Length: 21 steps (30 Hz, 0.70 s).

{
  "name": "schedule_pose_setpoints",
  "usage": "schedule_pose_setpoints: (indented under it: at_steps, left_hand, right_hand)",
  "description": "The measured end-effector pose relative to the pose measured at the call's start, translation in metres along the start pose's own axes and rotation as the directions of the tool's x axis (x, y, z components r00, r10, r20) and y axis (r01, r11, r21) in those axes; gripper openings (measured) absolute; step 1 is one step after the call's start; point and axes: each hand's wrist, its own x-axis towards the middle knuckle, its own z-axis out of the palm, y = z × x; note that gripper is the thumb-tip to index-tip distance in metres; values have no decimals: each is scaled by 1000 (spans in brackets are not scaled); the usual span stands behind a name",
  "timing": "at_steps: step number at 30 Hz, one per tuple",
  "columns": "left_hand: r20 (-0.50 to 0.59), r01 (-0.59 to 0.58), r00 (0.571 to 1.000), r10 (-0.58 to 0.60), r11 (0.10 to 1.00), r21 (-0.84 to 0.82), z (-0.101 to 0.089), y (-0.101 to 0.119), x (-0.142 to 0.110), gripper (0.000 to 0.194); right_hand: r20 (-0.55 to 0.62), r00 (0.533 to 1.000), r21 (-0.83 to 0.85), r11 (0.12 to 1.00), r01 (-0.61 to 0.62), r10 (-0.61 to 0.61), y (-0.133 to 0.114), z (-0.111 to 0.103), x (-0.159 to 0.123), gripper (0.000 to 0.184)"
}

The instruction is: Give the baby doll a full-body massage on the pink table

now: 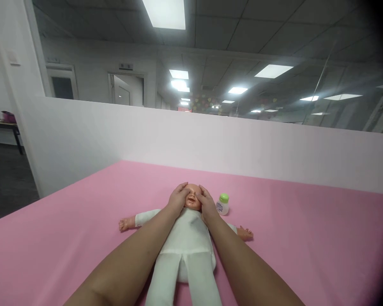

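A baby doll (189,231) with a white cloth body lies on its back on the pink surface, its arms spread to both sides. My left hand (179,198) cups the left side of the doll's head, fingers wrapped round it and thumb on the face near the eye. On the opposite side, my right hand (207,201) holds the head the same way, its thumb by the other eye. The doll's mouth shows between my thumbs; its upper arms are partly hidden behind my forearms. Just right of my right hand stands a small clear bottle (222,205) with a green cap.
The pink-covered table (306,238) spreads out on both sides of the doll. A low white wall (242,146) with glass above it borders the far edge. At far left, beyond a white post, is a dark-legged desk (3,125) with items on it.
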Motion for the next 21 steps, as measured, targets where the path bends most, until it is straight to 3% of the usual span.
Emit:
schedule_pose_setpoints:
  at_steps: [3,6,11,21]
  left_hand:
    - [13,-117,993,117,986,120,1,2,-6,48]
    - [13,-158,987,158,981,108,4,6,-10,46]
    - [-47,-27,999,21,993,-117,5,7,-7,44]
    - [-5,30,999,-32,981,-193,-3,3,-1,44]
  right_hand:
    - [-14,998,-46,997,55,-56,-6,2,-4,69]
    - [-30,995,-92,991,96,-99,-14,3,-8,69]
    - [-44,986,-181,972,153,-163,-26,6,-14,64]
    - [-16,989,-215,966,140,-147,-28,6,-15,63]
